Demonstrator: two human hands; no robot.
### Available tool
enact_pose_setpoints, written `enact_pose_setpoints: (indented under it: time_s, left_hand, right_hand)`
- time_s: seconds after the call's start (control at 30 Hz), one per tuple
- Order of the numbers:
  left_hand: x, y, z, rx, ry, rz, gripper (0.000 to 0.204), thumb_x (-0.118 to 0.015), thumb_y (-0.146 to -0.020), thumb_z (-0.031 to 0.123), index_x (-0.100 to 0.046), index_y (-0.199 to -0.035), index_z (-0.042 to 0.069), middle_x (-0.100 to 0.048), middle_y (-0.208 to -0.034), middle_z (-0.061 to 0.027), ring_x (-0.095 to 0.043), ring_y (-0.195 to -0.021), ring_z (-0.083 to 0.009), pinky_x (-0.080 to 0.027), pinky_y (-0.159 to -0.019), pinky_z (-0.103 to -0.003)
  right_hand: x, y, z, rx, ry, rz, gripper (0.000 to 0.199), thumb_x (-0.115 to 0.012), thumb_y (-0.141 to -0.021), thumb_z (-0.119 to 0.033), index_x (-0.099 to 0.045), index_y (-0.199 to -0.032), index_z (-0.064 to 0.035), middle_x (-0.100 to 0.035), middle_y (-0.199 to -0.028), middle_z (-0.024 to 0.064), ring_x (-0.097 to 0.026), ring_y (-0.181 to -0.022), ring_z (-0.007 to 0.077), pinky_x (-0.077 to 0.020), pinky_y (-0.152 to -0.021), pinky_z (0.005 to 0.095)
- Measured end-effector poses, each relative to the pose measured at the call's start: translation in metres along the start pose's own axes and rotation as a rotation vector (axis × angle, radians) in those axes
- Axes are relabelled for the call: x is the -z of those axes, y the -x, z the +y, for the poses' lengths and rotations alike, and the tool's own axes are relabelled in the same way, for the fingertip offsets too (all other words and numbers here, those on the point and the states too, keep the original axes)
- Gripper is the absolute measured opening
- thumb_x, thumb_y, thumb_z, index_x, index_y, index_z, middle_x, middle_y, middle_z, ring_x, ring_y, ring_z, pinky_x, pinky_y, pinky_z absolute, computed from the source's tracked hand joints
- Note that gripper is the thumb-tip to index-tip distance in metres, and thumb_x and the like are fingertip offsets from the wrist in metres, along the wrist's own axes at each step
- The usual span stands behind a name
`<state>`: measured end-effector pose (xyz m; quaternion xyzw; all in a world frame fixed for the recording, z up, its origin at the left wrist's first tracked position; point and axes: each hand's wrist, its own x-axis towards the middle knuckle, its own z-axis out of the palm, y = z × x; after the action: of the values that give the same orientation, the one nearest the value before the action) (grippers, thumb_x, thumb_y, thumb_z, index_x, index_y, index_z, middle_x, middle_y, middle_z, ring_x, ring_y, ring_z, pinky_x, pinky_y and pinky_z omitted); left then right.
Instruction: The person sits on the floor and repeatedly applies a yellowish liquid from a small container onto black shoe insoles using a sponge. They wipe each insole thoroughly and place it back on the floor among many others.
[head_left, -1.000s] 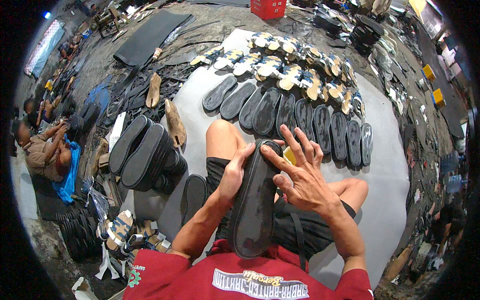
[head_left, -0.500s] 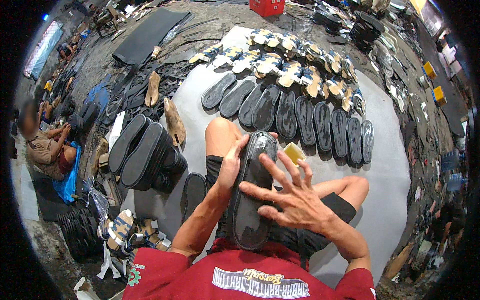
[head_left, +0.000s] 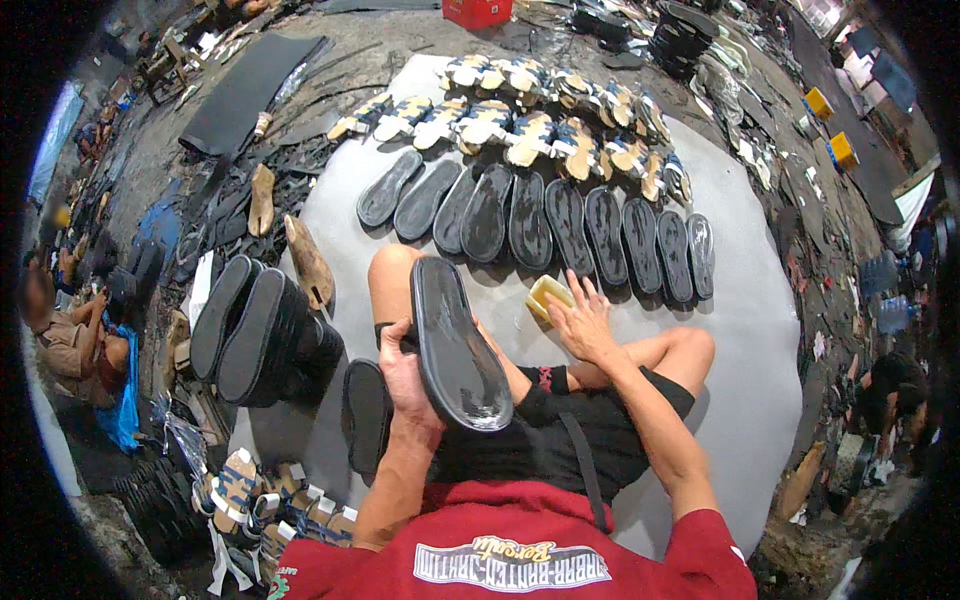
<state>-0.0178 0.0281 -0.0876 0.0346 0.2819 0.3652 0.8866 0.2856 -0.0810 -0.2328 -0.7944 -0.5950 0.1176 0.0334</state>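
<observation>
My left hand (head_left: 404, 378) grips a black shoe sole (head_left: 455, 340) by its left edge, with the thumb up beside it. The sole is tilted above my lap, and a glossy wet smear shows at its near end. To its right, my right hand (head_left: 583, 322) reaches over a small yellowish open container (head_left: 543, 296), its fingers spread and the fingertips at the container's edge. Whether the fingertips dip inside cannot be made out. Beyond both hands, several black soles (head_left: 528, 222) with shiny, streaked faces lie in a row on the pale sheet (head_left: 750, 340).
Strapped sandals (head_left: 530, 140) form rows behind the soles. At left stand piled black soles (head_left: 262, 340), a lone sole (head_left: 366, 415) and wooden shoe lasts (head_left: 308, 262). More sandals (head_left: 235, 490) lie lower left. A person (head_left: 75, 345) sits far left; a red box (head_left: 477, 12) stands far back.
My right hand has left the sole and moved right and away to the yellowish container. The sole has been turned, its glossy end now near me. The whole view has shifted slightly.
</observation>
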Motion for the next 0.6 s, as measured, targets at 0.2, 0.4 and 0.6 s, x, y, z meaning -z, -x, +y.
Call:
enact_pose_setpoints:
  time_s: [0.2, 0.4, 0.6]
  left_hand:
    - [-0.014, 0.02, 0.015, -0.046, 0.043, -0.246, 0.076, -0.04, -0.106, 0.051, -0.052, -0.149, -0.011, -0.067, -0.132, -0.0304, -0.073, -0.108, -0.0429, -0.065, -0.091, -0.056]
    - [0.004, 0.002, -0.006, -0.029, 0.111, -0.293, 0.075, -0.044, -0.11, 0.051, -0.051, -0.15, -0.011, -0.065, -0.135, -0.0328, -0.074, -0.107, -0.0428, -0.067, -0.09, -0.053]
    - [-0.031, 0.007, -0.024, 0.065, 0.16, -0.328, 0.073, -0.043, -0.112, 0.053, -0.05, -0.153, -0.006, -0.064, -0.139, -0.0306, -0.071, -0.107, -0.0405, -0.064, -0.093, -0.052]
  right_hand:
    - [-0.002, 0.003, 0.003, -0.002, -0.122, 0.133, 0.047, -0.042, -0.114, -0.045, -0.07, -0.146, -0.0262, -0.022, -0.18, 0.0149, -0.024, -0.16, 0.0406, -0.0209, -0.121, 0.063]
    - [0.005, 0.038, 0.007, -0.108, -0.361, 0.165, 0.055, -0.034, -0.118, -0.043, -0.07, -0.143, -0.0108, -0.039, -0.172, 0.018, -0.03, -0.157, 0.0396, -0.0184, -0.126, 0.06]
    - [0.132, 0.032, -0.06, -0.096, -1.481, 0.034, 0.086, -0.017, -0.114, -0.064, -0.072, -0.141, -0.0037, -0.035, -0.175, 0.0154, -0.026, -0.16, 0.0267, -0.0157, -0.128, 0.0471]
